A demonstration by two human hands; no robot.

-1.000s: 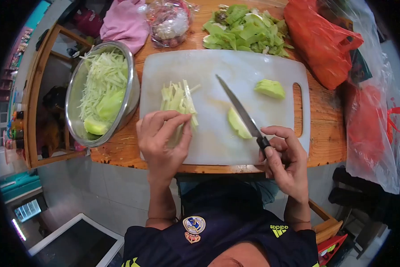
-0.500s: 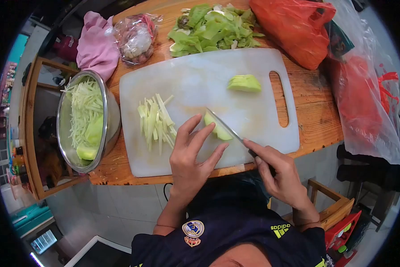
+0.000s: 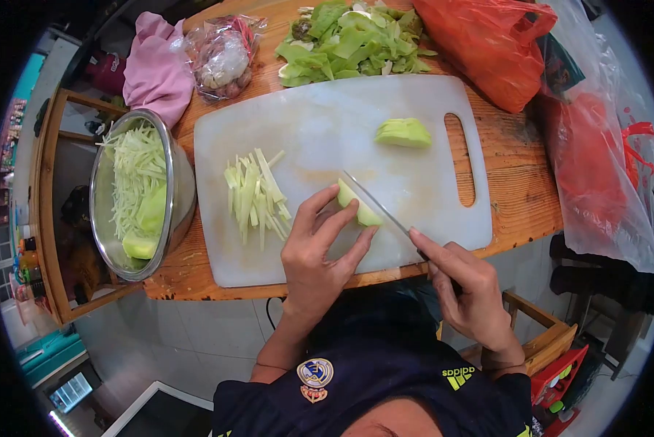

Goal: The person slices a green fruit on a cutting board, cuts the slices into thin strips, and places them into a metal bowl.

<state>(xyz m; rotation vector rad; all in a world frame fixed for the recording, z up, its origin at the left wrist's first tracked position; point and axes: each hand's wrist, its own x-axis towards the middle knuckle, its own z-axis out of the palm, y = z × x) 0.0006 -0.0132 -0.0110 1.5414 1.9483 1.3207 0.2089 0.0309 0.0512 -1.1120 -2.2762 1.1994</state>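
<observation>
My right hand [image 3: 462, 280] grips the dark handle of a knife [image 3: 378, 204]. The blade slants up and left along the right side of a pale green vegetable piece [image 3: 359, 204] on the white cutting board [image 3: 320, 135]. My left hand [image 3: 318, 251] holds this piece from its left side with fingertips and thumb. To the left on the board lies a pile of cut strips [image 3: 255, 197]. A stack of green slices [image 3: 403, 133] rests near the board's handle slot.
At the left stands a metal bowl [image 3: 168, 211] of shreds and chunks. Behind the board are a pink cloth [image 3: 156, 69], a clear bag of bulbs [image 3: 223, 62], green peelings [image 3: 349, 44] and a red plastic bag [image 3: 487, 51]. Another clear bag [image 3: 596, 182] hangs at the right.
The knife and my right hand have shifted slightly right and down. The blade stands a little farther from the middle of the piece. My left hand has barely moved.
</observation>
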